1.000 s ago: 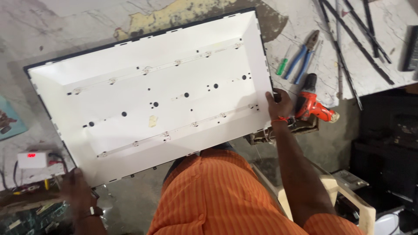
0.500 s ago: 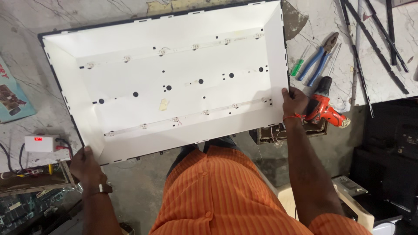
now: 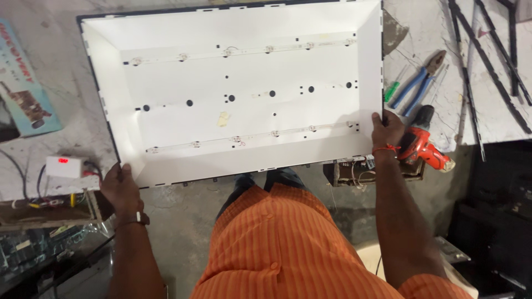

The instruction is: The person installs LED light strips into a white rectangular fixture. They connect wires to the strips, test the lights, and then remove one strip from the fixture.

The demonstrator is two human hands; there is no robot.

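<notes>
You are gripping the white panel tray (image 3: pixel 244 72) by its near corners: left hand (image 3: pixel 119 185) and right hand (image 3: pixel 386 128) both closed on its rim, red drill (image 3: pixel 426 149) lying beside the right.

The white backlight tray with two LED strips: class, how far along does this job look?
Done: the wide white backlight tray lies open, both LED strips exposed. In hand: the left hand and right hand grip its near corners. Left: the red cordless drill and blue-handled pliers lie unused alongside.
</notes>
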